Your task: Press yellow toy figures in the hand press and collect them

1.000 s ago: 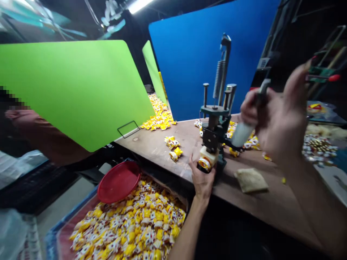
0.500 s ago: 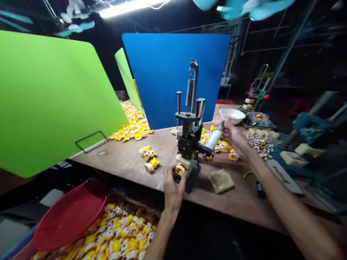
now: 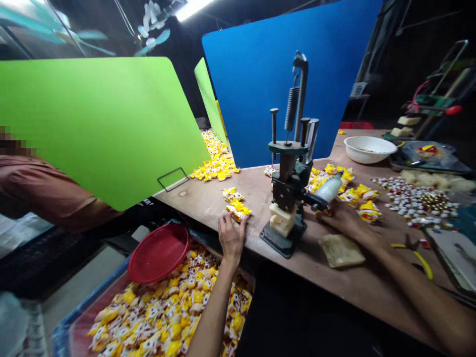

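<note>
At the table's front edge, my left hand (image 3: 231, 238) has its fingers closed around a small yellow-and-white plastic toy piece (image 3: 238, 212). Just beyond that piece lie similar ones (image 3: 231, 194). A dark green hand press (image 3: 288, 188) stands upright between my hands, with a spring on top and a cream fixture block (image 3: 283, 218) at its base; no piece shows in the block. My right hand (image 3: 340, 218) is low beside the press lever's pale wrapped handle (image 3: 329, 188), near loose yellow pieces (image 3: 366, 198). Its fingertips are hidden behind the lever and in shadow.
A bin of toy pieces (image 3: 163, 307) and a red basin (image 3: 159, 253) sit below left. A beige pad (image 3: 341, 250), yellow-handled pliers (image 3: 418, 255), small beads (image 3: 412, 198) and a white bowl (image 3: 370, 148) lie right. Green (image 3: 111, 124) and blue (image 3: 275, 89) panels stand behind; a co-worker's arm (image 3: 55, 193) is left.
My left hand has moved left from the fixture block to the pieces on the table. My right hand has left the lever's handle end and dropped lower. The view has turned left.
</note>
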The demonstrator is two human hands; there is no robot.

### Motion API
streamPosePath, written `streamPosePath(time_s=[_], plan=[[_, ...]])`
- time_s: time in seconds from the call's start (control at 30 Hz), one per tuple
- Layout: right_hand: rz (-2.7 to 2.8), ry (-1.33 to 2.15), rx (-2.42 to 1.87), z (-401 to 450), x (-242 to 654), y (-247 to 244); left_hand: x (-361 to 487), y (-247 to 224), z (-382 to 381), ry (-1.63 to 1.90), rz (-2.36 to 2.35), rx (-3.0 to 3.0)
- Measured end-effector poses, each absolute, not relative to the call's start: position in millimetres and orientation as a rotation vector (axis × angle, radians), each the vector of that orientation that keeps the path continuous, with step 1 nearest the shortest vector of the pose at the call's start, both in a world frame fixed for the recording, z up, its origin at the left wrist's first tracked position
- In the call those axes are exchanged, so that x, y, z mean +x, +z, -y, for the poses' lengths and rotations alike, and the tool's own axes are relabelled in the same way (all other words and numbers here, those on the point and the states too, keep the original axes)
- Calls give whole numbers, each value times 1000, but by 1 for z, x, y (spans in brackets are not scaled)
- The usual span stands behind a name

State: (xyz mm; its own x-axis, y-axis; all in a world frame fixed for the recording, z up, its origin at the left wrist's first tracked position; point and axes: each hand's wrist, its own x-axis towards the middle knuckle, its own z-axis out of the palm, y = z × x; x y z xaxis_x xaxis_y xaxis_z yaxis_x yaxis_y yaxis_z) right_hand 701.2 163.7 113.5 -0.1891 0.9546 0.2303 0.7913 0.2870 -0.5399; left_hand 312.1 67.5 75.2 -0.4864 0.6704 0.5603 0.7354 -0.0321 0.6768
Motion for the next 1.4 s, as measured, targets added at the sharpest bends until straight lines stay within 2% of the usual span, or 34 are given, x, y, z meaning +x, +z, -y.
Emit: streamPosePath(time_s=[0.13, 0.17, 0.23, 0.33, 0.43, 0.6, 0.73, 0.97, 1.1, 1.2, 1.3, 1.4], plan=[[1453, 1103, -1413, -111, 722, 133, 356, 87, -40, -1927, 2149, -1276], [1323, 1310, -1363, -94, 720, 140, 374, 91, -23, -2058, 2150, -1364], [1187, 1641, -1263, -63, 705, 153, 407, 100, 12, -2244, 2108, -1945], [1130, 1910, -1074, -38, 664, 161, 437, 109, 45, -2415, 1992, -2421], [1112, 2039, -939, -37, 629, 157, 434, 110, 45, -2625, 2086, -2191], [1106, 2029, -929, -46, 613, 143, 412, 105, 24, -2688, 2184, -2142], [1214, 1775, -1012, -53, 624, 132, 409, 99, 2, -2628, 2226, -1815], [1127, 1538, -1093, -81, 682, 142, 429, 97, -32, -2020, 2109, -1919], [886, 1427, -1007, -120, 705, 154, 434, 93, -35, -1967, 2099, -1948], [756, 1556, -890, -157, 705, 183, 438, 87, -37, -2104, 2018, -1948], [727, 1615, -779, -174, 691, 250, 446, 82, -44, -2176, 2033, -1905], [836, 1457, -654, -148, 659, 317, 451, 79, -49, -2218, 2152, -1784]])
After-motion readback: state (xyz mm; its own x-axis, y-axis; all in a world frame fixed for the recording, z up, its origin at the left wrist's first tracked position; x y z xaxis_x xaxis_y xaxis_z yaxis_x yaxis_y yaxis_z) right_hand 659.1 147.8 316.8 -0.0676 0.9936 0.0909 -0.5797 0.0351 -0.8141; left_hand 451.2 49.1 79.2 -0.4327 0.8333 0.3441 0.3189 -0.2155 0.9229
